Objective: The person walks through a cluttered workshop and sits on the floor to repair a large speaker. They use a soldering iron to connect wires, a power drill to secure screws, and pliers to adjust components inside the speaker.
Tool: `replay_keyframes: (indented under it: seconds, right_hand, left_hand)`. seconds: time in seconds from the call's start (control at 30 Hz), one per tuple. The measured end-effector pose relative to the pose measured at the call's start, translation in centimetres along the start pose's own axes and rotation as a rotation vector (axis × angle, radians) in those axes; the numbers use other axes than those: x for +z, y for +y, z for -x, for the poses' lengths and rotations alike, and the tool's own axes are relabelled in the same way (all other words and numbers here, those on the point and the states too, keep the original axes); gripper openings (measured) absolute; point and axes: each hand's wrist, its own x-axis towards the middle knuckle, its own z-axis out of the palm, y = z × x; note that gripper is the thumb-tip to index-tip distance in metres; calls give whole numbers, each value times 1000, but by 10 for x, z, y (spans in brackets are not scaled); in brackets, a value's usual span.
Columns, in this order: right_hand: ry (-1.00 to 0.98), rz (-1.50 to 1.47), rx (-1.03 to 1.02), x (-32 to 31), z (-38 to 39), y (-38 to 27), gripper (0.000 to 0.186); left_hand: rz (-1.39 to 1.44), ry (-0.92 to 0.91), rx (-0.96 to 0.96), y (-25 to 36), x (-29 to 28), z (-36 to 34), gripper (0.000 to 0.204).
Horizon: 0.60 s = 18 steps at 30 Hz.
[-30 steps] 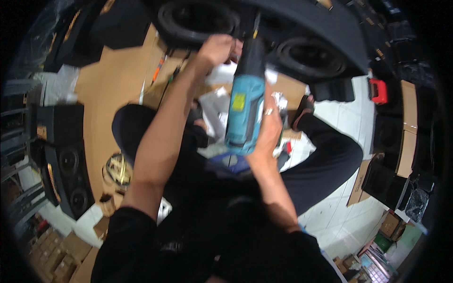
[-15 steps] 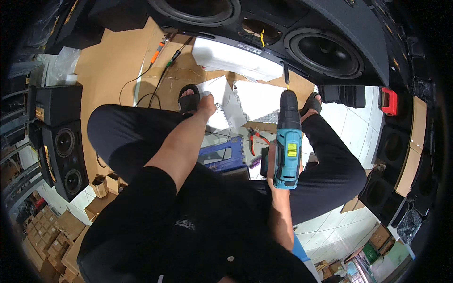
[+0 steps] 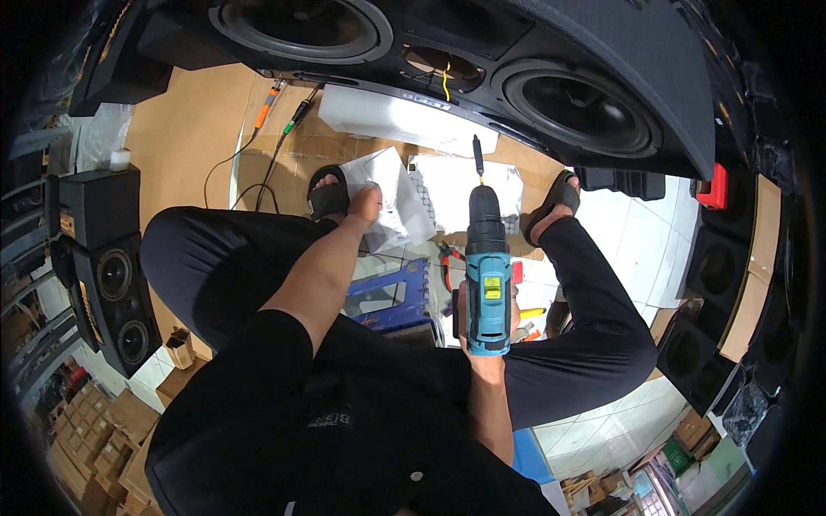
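Observation:
My right hand (image 3: 466, 331) is wrapped round the handle of a teal and black cordless drill (image 3: 491, 331). The drill points away from me, toward a large black speaker cabinet (image 3: 482, 34); ahead of its chuck shows a thin black shaft (image 3: 478, 156) with a yellowish part at its base. Down over a white sheet or flattened packet (image 3: 391, 185) on the floor is my left hand (image 3: 366, 205); its fingers are turned down and hidden. A yellow wire (image 3: 446, 84) hangs from a round opening in the cabinet, between two black cones.
Two corded tools, an orange-handled one (image 3: 265, 110) and a green-black one (image 3: 295, 118), lie on cardboard at left. A blue plastic step stool (image 3: 413, 288) and red-handled pliers (image 3: 446, 267) lie between my legs. Small speakers (image 3: 116, 275) stand at left, a red case (image 3: 712, 187) at right.
The drill has shifted left in the view with my right hand, and the view itself has shifted. My left hand has moved slightly left and nearer, still over the white packet.

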Motion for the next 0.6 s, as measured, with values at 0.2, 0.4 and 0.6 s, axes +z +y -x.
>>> replay_keyframes:
  seconds: [0.2,0.4,0.6]
  right_hand:
    - [-2,86,-129,3,1,-7,49]
    - [-51,19,-71,3,5,10,59]
    - [-76,105,-218,2,4,17,60]
  left_hand:
    - [-49,294,196,2,-8,17,21]
    - [-53,340,-118,-7,14,5,11]
    - [-311,318,-60,8,18,1,12]
